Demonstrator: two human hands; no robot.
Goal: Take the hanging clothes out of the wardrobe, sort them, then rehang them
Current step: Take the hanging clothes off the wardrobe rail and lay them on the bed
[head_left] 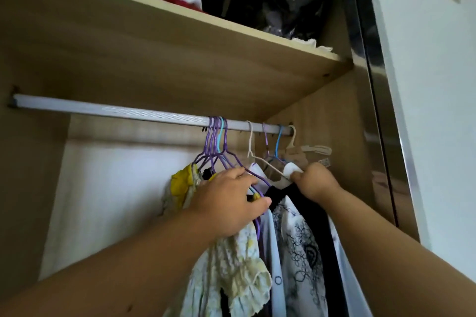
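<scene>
Both arms raised forward, forearms bare. Left hand (226,203) grips purple hangers (212,140); right hand (315,183) pinches white garment (291,169).

Metal rail (103,110), purple hangers (213,142) toward its right (wooden shelf (180,59) above)

No legible text, brand, number or sign anywhere. Small pale tag (325,162) right of centre, just under the right end of the rail (103,110): faint marks, too blurred to read. Dark print on the white garment (301,247) at lower centre: rings and scrollwork only, no letters to make out.
</scene>
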